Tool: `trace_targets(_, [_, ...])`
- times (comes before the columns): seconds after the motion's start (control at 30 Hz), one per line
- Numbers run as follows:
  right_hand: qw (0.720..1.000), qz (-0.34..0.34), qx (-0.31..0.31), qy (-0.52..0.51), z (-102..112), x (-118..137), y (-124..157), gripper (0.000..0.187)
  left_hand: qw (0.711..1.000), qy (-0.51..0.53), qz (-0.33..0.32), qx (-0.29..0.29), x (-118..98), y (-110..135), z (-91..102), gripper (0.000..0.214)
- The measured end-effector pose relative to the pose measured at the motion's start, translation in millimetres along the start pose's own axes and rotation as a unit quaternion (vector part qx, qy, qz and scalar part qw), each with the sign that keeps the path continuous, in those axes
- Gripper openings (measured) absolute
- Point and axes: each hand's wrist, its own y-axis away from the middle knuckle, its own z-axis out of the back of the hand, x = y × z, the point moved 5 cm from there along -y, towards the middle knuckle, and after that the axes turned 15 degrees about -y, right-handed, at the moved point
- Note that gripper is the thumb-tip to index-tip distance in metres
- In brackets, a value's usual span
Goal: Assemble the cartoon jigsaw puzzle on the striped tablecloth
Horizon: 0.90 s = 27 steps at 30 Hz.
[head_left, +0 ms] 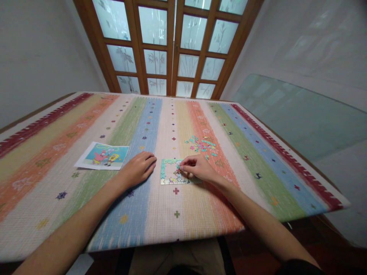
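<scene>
A partly assembled jigsaw puzzle [163, 172] lies on the table in front of me, its border joined into a frame with a gap in the middle. My right hand [197, 168] is over the puzzle's right side, thumb and fingertips pinched on a small puzzle piece [178, 171]; the fingers partly cover it and that side of the frame. Left of the puzzle, my left hand [139, 168] rests palm down on the cloth, fingers loosely bent, holding nothing. Loose puzzle pieces [202, 145] are scattered beyond my right hand.
A printed cartoon picture [104, 156] on white paper lies to the left of my left hand. A striped, patterned tablecloth [129, 214] covers the table. Wooden doors with frosted panes [155, 61] stand behind it, and a glass panel [301, 114] leans at the right wall.
</scene>
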Motion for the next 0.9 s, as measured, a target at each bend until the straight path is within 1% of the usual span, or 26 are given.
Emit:
trace_targets(0.2, [0.999,0.022,-0.002,0.029,-4.5,2.7,0.5,0.009,1.0,0.0,-0.004,-0.006,-1.2,-1.2,1.1,0.032])
trace_targets(0.37, [0.994,0.063,-0.024,0.087,-3.4,4.6,0.3,0.008,1.0,-0.007,-0.006,0.0,-1.6,-1.2,1.5,0.033])
trace_targets(0.47, [0.991,0.064,-0.022,0.116,-3.5,3.8,0.4,0.009,1.0,-0.01,-0.004,0.002,-1.3,-0.8,1.9,0.032])
trace_targets(0.73, [0.973,0.101,-0.035,0.206,-1.6,8.5,0.1,0.01,1.0,-0.009,-0.007,0.004,-1.5,-0.8,0.5,0.033])
trace_targets(0.9, [0.967,0.109,-0.03,0.227,-1.1,8.9,0.2,0.011,1.0,-0.007,-0.005,0.006,-0.8,-0.5,-0.1,0.033])
